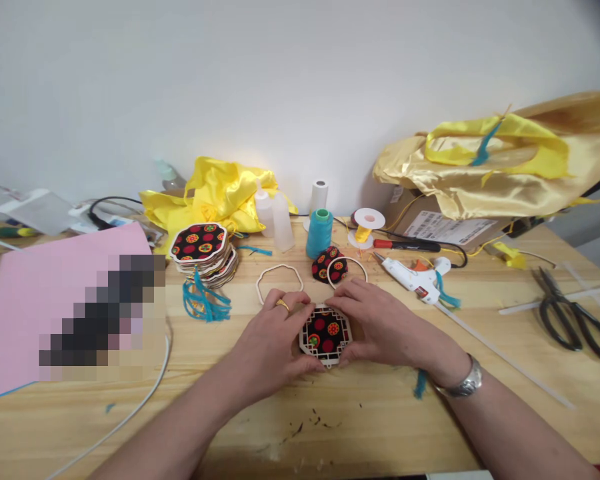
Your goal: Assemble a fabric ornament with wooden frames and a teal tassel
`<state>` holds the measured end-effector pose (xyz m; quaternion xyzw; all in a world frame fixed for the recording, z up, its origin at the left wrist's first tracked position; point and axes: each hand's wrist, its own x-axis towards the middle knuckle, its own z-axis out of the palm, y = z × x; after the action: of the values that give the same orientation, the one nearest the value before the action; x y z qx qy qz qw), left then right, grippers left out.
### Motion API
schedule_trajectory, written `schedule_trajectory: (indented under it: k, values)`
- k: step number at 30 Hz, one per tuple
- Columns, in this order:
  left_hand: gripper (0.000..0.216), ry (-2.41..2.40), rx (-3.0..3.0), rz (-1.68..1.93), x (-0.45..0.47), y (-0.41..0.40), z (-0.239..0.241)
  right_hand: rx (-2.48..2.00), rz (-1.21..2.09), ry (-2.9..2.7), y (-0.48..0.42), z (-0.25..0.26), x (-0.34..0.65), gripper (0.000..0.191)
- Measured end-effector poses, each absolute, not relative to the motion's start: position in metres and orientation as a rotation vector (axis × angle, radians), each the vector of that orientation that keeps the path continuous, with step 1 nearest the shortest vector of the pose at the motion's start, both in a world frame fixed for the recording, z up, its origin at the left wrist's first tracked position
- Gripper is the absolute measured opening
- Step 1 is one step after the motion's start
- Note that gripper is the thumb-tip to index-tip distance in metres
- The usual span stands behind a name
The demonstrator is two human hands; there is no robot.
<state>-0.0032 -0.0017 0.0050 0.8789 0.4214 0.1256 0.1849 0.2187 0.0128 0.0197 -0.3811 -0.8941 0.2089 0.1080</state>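
Observation:
Between my hands, low over the table, is a small octagonal wooden lattice frame backed with black fabric printed in red and yellow flowers. My left hand grips its left edge, thumb at the bottom and fingers at the top. On the opposite edge, the fingers and thumb of my right hand are closed in the same way. Just beyond my hands lie a thin scalloped wooden ring, a round wooden ring and a round piece of the same floral fabric, partly under the round ring.
Floral scalloped pieces are stacked at left beside blue tassels. Behind stand a blue thread cone and glue bottles. At right lie a white glue gun, a glue stick and black scissors.

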Motion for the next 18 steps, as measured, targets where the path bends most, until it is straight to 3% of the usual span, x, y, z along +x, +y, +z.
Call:
schedule_trajectory:
  k: [18]
  values:
    - [0.059,1.175,2.441,0.376,-0.0006,-0.0006,0.0014,-1.111,0.620,-2.653,0.0150,0.0137,0.2177,0.050]
